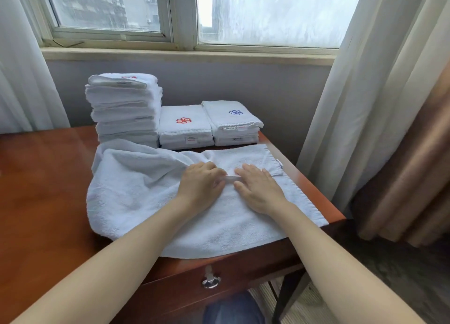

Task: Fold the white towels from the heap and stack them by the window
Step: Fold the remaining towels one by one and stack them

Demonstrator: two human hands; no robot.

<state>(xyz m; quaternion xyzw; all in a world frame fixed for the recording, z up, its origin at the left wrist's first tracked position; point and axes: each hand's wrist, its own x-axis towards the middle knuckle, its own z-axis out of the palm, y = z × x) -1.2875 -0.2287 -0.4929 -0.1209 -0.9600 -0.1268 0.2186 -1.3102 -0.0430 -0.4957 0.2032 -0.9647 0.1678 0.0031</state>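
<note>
A white towel (136, 192) lies spread and rumpled over the right end of the wooden desk (43, 177), its front edge hanging past the desk's rim. My left hand (198, 189) sits on the towel's middle with curled fingers that pinch a small raised fold. My right hand (258, 189) lies flat on the towel beside it, fingers straight and touching the same fold. Behind, below the window, stand three piles of folded towels: a tall stack (124, 109), a low one with a red emblem (185, 128), and one with a blue emblem (233, 121).
The window sill (185, 55) runs behind the stacks. Curtains hang at the left (22, 80) and right (379, 104). The desk's right edge is close to the towel. A drawer with a metal knob (210, 281) sits under the front rim.
</note>
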